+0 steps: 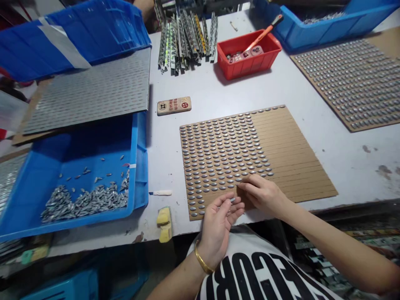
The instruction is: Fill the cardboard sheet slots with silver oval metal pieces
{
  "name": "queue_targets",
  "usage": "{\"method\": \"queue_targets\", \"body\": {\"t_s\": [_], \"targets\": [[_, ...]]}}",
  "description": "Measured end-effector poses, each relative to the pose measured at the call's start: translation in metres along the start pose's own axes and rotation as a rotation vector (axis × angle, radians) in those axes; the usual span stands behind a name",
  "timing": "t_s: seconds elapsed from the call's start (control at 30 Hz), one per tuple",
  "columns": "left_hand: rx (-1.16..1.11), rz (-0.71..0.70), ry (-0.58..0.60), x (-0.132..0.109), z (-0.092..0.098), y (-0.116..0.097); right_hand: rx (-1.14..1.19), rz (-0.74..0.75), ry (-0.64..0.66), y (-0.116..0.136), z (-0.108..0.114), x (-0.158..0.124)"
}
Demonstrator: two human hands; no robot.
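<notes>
My right hand [262, 193] is closed in a pinch over the brown cardboard sheet [293, 154]. Its fingertips are at the end of a row, on a small grey oval piece mostly hidden by them. Rows of such shiny, pointed oval pieces [221, 158] cover the left part of the cardboard, and ruled lines mark the bare right part. Just in front of the sheet's near edge, my left hand [223, 214] is palm up with curled fingers. Between its thumb and fingers shows a small grey oval piece [232, 200]; whether more lie in the palm is unclear.
Left stands a blue bin [139, 166] with loose grey pieces [90, 202]; a filled sheet [93, 89] rests above it. Nearby lie a white-handled blade [161, 193] and yellow block [164, 225]. A red box [250, 66], metal strips [187, 39] and another filled sheet [350, 83] are farther back.
</notes>
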State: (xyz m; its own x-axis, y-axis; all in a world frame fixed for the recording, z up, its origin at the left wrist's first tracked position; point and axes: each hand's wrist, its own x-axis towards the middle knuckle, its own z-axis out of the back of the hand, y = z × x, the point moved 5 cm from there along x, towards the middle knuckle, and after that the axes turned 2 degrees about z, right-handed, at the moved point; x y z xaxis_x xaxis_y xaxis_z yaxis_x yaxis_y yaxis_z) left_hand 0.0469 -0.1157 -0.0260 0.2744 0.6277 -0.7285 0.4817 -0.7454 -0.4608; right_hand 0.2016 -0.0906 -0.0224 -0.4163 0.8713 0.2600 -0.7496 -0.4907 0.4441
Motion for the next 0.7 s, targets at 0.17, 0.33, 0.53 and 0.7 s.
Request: {"method": "queue_targets", "body": {"t_s": [0.17,0.33,0.53,0.7], "targets": [[0.004,-0.046,0.001,0.000,0.001,-0.001,0.371,-0.144,-0.029,0.014,0.014,0.001],[0.079,-0.093,0.052,0.000,-0.003,0.000,0.476,-0.048,-0.016,0.037,0.022,0.002],[0.096,-0.046,0.084,0.002,-0.011,0.005,0.338,0.031,-0.046,0.035,0.022,-0.010],[0.006,-0.011,0.035,0.004,-0.011,0.008,0.327,-0.056,-0.147,0.007,0.024,-0.016]]}}
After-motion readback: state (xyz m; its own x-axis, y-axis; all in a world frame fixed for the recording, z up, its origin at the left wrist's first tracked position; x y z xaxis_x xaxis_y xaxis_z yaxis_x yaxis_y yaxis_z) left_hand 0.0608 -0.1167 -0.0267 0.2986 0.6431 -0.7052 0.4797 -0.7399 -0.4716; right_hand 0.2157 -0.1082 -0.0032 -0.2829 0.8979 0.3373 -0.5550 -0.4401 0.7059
